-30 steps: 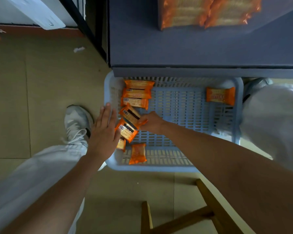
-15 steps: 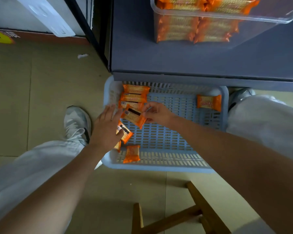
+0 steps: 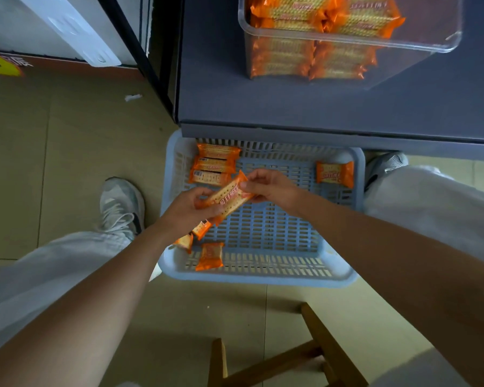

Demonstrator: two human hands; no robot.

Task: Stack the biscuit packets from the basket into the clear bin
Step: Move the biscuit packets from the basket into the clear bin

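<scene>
A biscuit packet (image 3: 230,197) hangs slantwise above the left half of the pale blue basket (image 3: 263,278), clear of its floor. The left hand (image 3: 189,212) grasps the packet's near end with curled fingers, and the right hand (image 3: 271,188) pinches its far end between thumb and fingertips.

Nothing stands between the held packet and the camera. The left hand does cover part of two half-hidden packets (image 3: 201,229) near the basket's near-left corner; whether it touches them cannot be told.

The basket also holds a row of three packets (image 3: 215,164) in its far-left corner, a lone packet (image 3: 335,173) at its far right, and a leaning packet (image 3: 209,256) against its near wall. That makes seven packets in the basket, plus the one in the hands.

The basket's far edge sits under the rim of a dark grey table (image 3: 291,107). On the table, beyond the basket, the clear bin (image 3: 347,42) holds two side-by-side stacks of orange packets; their number cannot be counted.

One grey shoe (image 3: 120,208) is left of the basket and a second shoe (image 3: 386,166) is at its far-right corner. A wooden stool frame (image 3: 319,356) lies on its near side.
</scene>
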